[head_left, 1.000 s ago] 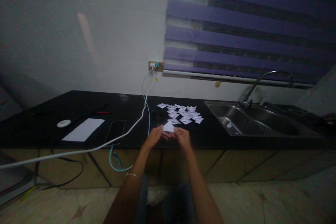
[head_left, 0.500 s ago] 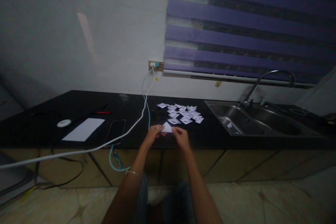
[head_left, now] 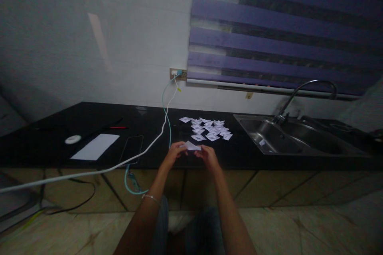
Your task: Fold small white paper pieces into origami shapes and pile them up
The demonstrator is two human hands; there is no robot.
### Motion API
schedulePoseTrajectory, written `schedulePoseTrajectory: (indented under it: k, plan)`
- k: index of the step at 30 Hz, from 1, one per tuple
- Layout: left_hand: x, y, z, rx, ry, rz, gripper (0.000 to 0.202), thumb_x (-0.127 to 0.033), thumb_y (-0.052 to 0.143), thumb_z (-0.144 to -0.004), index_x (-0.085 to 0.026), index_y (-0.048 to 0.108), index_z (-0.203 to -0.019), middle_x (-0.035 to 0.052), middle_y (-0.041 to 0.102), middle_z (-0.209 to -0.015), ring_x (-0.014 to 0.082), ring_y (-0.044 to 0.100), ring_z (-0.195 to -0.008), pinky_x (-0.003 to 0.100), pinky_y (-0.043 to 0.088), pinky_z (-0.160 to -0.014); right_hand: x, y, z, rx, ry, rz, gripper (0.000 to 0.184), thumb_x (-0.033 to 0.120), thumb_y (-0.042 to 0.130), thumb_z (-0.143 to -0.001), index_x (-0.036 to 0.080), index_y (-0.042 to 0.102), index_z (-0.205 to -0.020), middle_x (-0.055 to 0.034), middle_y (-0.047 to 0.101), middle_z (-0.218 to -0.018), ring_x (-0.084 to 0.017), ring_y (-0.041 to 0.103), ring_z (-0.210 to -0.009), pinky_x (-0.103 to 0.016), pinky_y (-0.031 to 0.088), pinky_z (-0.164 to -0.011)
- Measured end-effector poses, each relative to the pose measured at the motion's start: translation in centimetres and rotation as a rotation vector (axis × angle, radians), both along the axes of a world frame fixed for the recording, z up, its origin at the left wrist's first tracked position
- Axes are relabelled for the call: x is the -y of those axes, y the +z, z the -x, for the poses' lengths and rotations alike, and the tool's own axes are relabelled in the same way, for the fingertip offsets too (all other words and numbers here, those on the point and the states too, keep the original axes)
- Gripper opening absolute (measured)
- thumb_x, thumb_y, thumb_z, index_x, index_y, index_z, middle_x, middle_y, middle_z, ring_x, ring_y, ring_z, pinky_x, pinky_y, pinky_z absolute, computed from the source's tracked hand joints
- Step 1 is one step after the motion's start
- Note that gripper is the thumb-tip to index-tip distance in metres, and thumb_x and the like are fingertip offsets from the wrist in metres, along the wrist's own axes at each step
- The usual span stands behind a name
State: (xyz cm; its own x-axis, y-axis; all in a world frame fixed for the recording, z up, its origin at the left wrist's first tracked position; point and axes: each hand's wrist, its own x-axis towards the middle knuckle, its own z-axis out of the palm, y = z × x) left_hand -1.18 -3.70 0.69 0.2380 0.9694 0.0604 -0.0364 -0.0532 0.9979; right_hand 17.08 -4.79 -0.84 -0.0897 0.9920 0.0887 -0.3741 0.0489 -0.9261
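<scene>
Between my two hands is a small folded white paper, low and wide with a peak toward its left. My left hand pinches its left end, and my right hand grips the right end. Both hands are over the front part of the black counter. Just beyond them lies a cluster of several folded white paper boats, set close together in loose rows. The fingertips partly hide the held paper's ends.
A stack of white paper, a round white object, a red pen and a phone lie at left. A white cable crosses the counter from the wall socket. The steel sink is at right.
The held paper has gone from a taller triangle to a flatter, wider shape. My right hand has shifted slightly right, while the boats on the counter stay put.
</scene>
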Motion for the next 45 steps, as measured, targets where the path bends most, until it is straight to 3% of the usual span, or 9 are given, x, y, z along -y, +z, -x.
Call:
schedulePoseTrajectory:
  k: [5,14,17,22,29,34,39,45]
  plan:
    - [-0.1,0.0,0.0,-0.009,0.016,0.017,0.034,-0.044,0.063,-0.066,-0.013,0.065,-0.078,-0.0013,0.057,-0.052,0.0055,0.038,-0.037,0.018,0.015,-0.038,0.8,0.9,-0.1,0.096,0.043,-0.06,0.028,0.039,0.068,-0.068,0.012,0.072,-0.076,-0.0064,0.069,-0.067,-0.015,0.061,-0.058,-0.026,0.049,-0.059]
    - [0.0,-0.6,-0.2,0.019,0.08,-0.017,0.029,-0.042,0.063,-0.067,-0.014,0.063,-0.074,-0.0028,0.054,-0.048,0.0082,0.045,-0.041,0.017,0.021,-0.04,1.6,1.5,0.0,0.258,0.063,-0.137,0.031,0.041,0.069,-0.069,0.014,0.073,-0.084,-0.0065,0.071,-0.072,-0.016,0.063,-0.061,-0.026,0.049,-0.059]
    - [-0.2,-1.0,-0.2,0.042,0.089,-0.058,0.029,-0.042,0.063,-0.067,-0.013,0.063,-0.074,-0.0035,0.052,-0.046,0.0081,0.044,-0.04,0.018,0.024,-0.04,1.5,1.4,0.1,0.279,0.048,-0.139,0.031,0.041,0.067,-0.07,0.013,0.073,-0.083,-0.0068,0.071,-0.071,-0.015,0.062,-0.057,-0.025,0.047,-0.055]
    - [0.1,-0.7,-0.3,0.075,0.139,-0.081,0.039,-0.04,0.065,-0.065,-0.015,0.062,-0.094,-0.0029,0.058,-0.056,0.0091,0.049,-0.043,0.018,0.027,-0.04,1.3,0.9,0.2,0.303,0.024,-0.144,0.028,0.038,0.065,-0.071,0.014,0.072,-0.084,-0.0059,0.071,-0.068,-0.014,0.061,-0.053,-0.023,0.046,-0.051]
    - [0.4,-0.6,-0.7,0.025,0.169,-0.17,0.028,-0.036,0.064,-0.068,-0.013,0.062,-0.082,-0.0017,0.059,-0.058,0.0083,0.049,-0.043,0.019,0.034,-0.043,1.1,-0.4,1.0,0.444,-0.076,-0.129,0.03,0.033,0.06,-0.073,0.011,0.067,-0.093,-0.0056,0.069,-0.065,-0.014,0.06,-0.047,-0.021,0.044,-0.044]
    - [0.0,-1.1,-0.7,0.04,0.234,-0.162,0.026,-0.038,0.064,-0.069,-0.013,0.06,-0.078,-0.0054,0.051,-0.046,0.0082,0.045,-0.036,0.018,0.031,-0.038,1.2,-0.6,0.9,0.502,-0.038,-0.162,0.028,0.031,0.06,-0.072,0.011,0.067,-0.09,-0.0061,0.069,-0.068,-0.016,0.063,-0.053,-0.022,0.047,-0.048]
    - [0.4,-0.7,-0.9,0.111,0.241,-0.139,0.03,-0.041,0.067,-0.067,-0.014,0.059,-0.077,-0.0038,0.054,-0.055,0.0069,0.047,-0.037,0.017,0.03,-0.035,0.8,-1.1,0.4,0.456,0.029,-0.16,0.029,0.034,0.064,-0.071,0.012,0.066,-0.09,-0.0053,0.069,-0.068,-0.018,0.065,-0.057,-0.026,0.05,-0.052]
    - [0.2,-0.5,-0.6,0.236,0.232,-0.06,0.046,-0.053,0.058,-0.072,-0.016,0.055,-0.098,-0.0044,0.054,-0.06,0.0071,0.051,-0.035,0.015,0.017,-0.031,0.6,-0.9,0.0,0.382,-0.028,-0.136,0.029,0.038,0.066,-0.071,0.014,0.062,-0.086,-0.0039,0.068,-0.064,-0.019,0.065,-0.054,-0.025,0.049,-0.05]
